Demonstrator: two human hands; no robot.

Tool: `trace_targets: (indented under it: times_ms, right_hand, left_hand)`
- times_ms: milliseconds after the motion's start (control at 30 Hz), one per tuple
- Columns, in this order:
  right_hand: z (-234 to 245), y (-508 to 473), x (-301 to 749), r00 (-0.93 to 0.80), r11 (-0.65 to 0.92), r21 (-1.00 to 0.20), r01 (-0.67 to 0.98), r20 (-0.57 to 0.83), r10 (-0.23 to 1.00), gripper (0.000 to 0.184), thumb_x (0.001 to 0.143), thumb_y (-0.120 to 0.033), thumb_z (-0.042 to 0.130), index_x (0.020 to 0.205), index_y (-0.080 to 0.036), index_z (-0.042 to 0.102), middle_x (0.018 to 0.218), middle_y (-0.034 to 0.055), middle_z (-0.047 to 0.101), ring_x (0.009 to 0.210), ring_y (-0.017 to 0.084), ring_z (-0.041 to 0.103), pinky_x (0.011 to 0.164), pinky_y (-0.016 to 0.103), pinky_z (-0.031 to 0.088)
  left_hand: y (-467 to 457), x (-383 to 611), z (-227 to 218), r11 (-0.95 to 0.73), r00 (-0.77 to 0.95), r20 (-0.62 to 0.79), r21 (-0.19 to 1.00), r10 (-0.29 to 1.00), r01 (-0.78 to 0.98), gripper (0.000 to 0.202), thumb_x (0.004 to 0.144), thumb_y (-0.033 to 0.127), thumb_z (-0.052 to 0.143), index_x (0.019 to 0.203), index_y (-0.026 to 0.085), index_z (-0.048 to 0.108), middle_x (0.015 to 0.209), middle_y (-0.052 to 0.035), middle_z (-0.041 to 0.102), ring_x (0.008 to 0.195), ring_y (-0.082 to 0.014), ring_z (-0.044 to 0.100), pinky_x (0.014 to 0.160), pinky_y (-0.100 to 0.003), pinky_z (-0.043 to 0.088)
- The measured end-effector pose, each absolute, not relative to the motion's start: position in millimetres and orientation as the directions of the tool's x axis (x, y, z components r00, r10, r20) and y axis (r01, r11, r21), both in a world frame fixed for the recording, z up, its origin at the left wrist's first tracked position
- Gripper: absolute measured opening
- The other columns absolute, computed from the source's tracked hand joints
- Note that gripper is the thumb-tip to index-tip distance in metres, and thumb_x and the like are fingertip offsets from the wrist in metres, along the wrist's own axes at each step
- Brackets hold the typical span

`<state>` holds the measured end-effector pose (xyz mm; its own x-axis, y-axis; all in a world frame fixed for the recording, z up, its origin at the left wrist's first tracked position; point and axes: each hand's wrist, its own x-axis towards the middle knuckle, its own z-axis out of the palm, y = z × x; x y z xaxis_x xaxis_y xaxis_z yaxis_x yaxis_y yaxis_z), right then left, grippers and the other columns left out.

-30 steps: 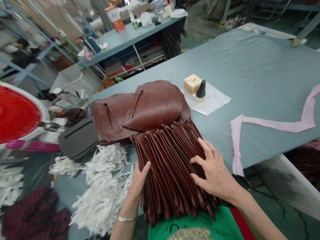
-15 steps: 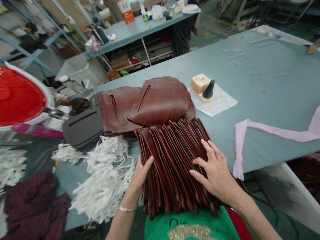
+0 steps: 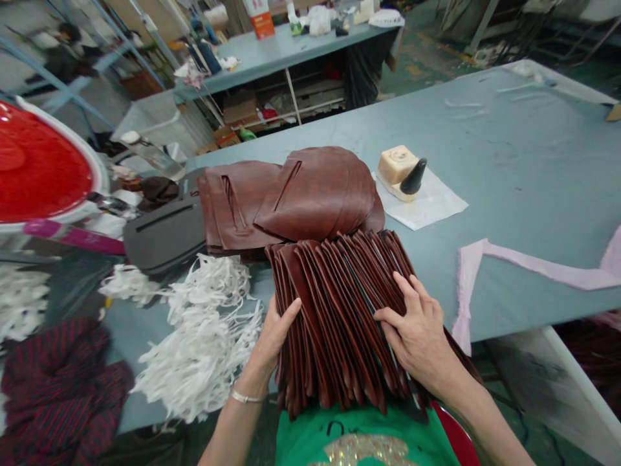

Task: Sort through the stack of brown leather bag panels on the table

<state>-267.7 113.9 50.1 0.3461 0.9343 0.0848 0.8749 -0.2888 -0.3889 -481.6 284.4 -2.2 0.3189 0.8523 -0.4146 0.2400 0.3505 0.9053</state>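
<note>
**Bracing a fanned stack of brown leather pieces at the desk edge**

Pressing in from both sides, the two hands frame a fanned stack of brown leather pieces (image 3: 339,317) that overhangs the near edge of the grey desk (image 3: 509,168) against the person's green shirt. The left hand (image 3: 274,340) lies along the stack's left flank, palm to the outermost piece and thumb hooked over its top edge, gripping that side. The right hand (image 3: 417,336) rests flat on the right part of the stack, fingers spread across the leather edges, pressing down without closing around anything.

Just beyond the stack, touching its far end, lies a pile of flat brown leather panels (image 3: 295,197) with slit openings. Left of the left hand, a heap of white strips (image 3: 204,349) spreads over the desk. Right of the stack, a pink fabric strip (image 3: 524,268) trails over the desk edge. Farther back, a cream-coloured block with a black knob (image 3: 402,169) sits on a white sheet (image 3: 431,207).
</note>
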Motion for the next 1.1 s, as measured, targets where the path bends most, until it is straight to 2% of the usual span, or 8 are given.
trace_targets:
  times_ms: [133,333,467,567,667,767,1100]
  right_hand:
    - [53,115,-272,0.358,-0.311,-0.381,0.871,0.06,0.932,0.018,0.084,-0.038,0.058,0.094,-0.025,0.065,0.155,0.0093,0.014,0.14,0.04,0.012,0.102,0.061,0.025]
    - [52,115,-272,0.376,-0.324,-0.379,0.867,0.07,0.924,0.019,0.079,-0.025,0.06,0.098,-0.023,0.062,0.155,0.0105,0.014,0.14,0.04,0.012,0.102,0.061,0.024]
    - [51,115,-272,0.348,-0.292,-0.391,0.873,0.078,0.934,0.016,0.083,-0.021,0.056,0.096,-0.027,0.065,0.156,0.0053,0.01,0.14,0.038,0.011,0.102,0.062,0.023]
    - [53,116,-276,0.345,-0.285,-0.395,0.873,0.09,0.934,0.012,0.086,-0.032,0.056,0.092,-0.029,0.067,0.155,0.0039,0.013,0.14,0.038,0.011,0.102,0.063,0.023]
    - [55,118,-282,0.354,-0.297,-0.387,0.873,0.083,0.932,0.022,0.084,-0.045,0.058,0.093,-0.027,0.067,0.155,0.0061,0.014,0.14,0.04,0.012,0.102,0.064,0.021]
    - [56,120,-287,0.36,-0.31,-0.373,0.874,0.07,0.93,0.027,0.081,-0.048,0.06,0.094,-0.025,0.066,0.155,0.0082,0.014,0.139,0.042,0.012,0.102,0.066,0.019]
    - [56,125,-291,0.406,-0.369,-0.335,0.867,0.045,0.913,0.017,0.074,-0.028,0.063,0.091,-0.023,0.062,0.153,0.0115,0.019,0.139,0.042,0.012,0.101,0.067,0.019]
  left_hand:
    - [284,-481,-2,0.375,0.337,-0.427,0.903,0.839,0.211,0.057,0.079,0.046,0.066,0.128,0.024,0.046,0.13,-0.0072,0.057,0.12,-0.0237,0.053,0.107,-0.041,0.036]
    - [285,-482,-2,0.387,0.328,-0.433,0.901,0.84,0.197,0.061,0.077,0.046,0.068,0.129,0.022,0.046,0.129,-0.0087,0.058,0.119,-0.0241,0.054,0.107,-0.041,0.035]
    - [285,-482,-2,0.375,0.327,-0.424,0.904,0.845,0.204,0.06,0.078,0.046,0.068,0.13,0.023,0.047,0.127,-0.0083,0.059,0.119,-0.0241,0.054,0.108,-0.042,0.035]
    - [285,-481,-1,0.37,0.328,-0.421,0.906,0.846,0.207,0.06,0.078,0.046,0.067,0.129,0.023,0.047,0.127,-0.0078,0.059,0.118,-0.024,0.055,0.107,-0.041,0.035]
    - [285,-480,0,0.382,0.324,-0.43,0.902,0.843,0.201,0.059,0.077,0.046,0.068,0.128,0.023,0.048,0.126,-0.0077,0.06,0.117,-0.0245,0.055,0.106,-0.042,0.037]
    - [284,-480,0,0.386,0.324,-0.431,0.901,0.842,0.197,0.06,0.077,0.046,0.069,0.128,0.022,0.047,0.127,-0.0083,0.059,0.118,-0.0248,0.054,0.106,-0.042,0.037]
    - [285,-481,-1,0.372,0.334,-0.415,0.909,0.846,0.188,0.061,0.078,0.045,0.068,0.131,0.024,0.045,0.128,-0.0076,0.058,0.12,-0.024,0.054,0.108,-0.041,0.034]
